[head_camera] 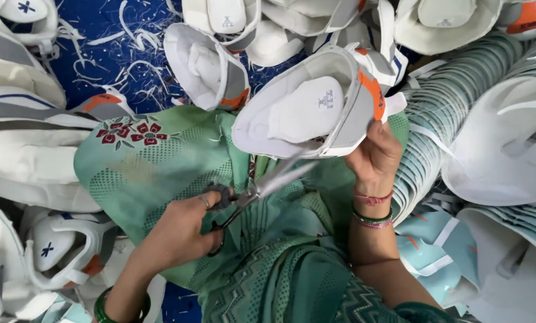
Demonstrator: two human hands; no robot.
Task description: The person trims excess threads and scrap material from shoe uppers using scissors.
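Shoe upper point(315, 110): white and grey with orange trim, held up over the lap, near the middle of the view.
Green cloth point(160, 167): it covers the person's lap, right under the shoe upper and the scissors.
Right hand point(375, 157): closed on the back edge of the shoe upper, by the orange trim.
Left hand point(181, 230): fingers through the scissor handles, gripping them.
Scissors point(253, 194): blades point up at the bottom edge of the shoe upper; they look blurred.
What could go wrong: I think the blades could cut into the shoe itself or nick the green cloth, because both are so close.
Around: piles of more shoe uppers point(211, 66) lie all about, and stacked pale blue pieces point(435, 113) crowd the right side.
Floor point(100, 36): blue, with thin white scraps point(130, 36) on it.
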